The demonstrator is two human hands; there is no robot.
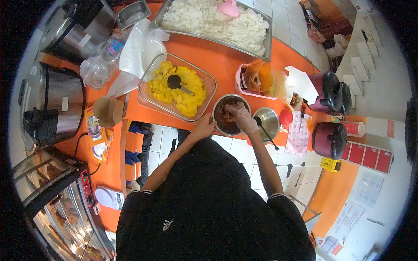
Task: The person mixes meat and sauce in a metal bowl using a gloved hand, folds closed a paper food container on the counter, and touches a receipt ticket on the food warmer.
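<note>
A round metal bowl holding dark brown sauce and saucy food pieces stands at the front edge of the orange counter. My left hand grips its left rim, thumb and fingers closed. Inside the bowl is my right hand, in a clear plastic glove, with its fingers closed around some of the brown saucy food. Just right of it sits a second metal bowl with a black-handled ladle leaning in it. To the left, a mesh basket contains yellow scrambled egg and a black measuring scoop.
A large metal tray of white rice, with a pink scoop, stands at the back. A pink basket holds brown wrappers. Rice cookers stand left, near an open cardboard box and a scale; purple pots stand right.
</note>
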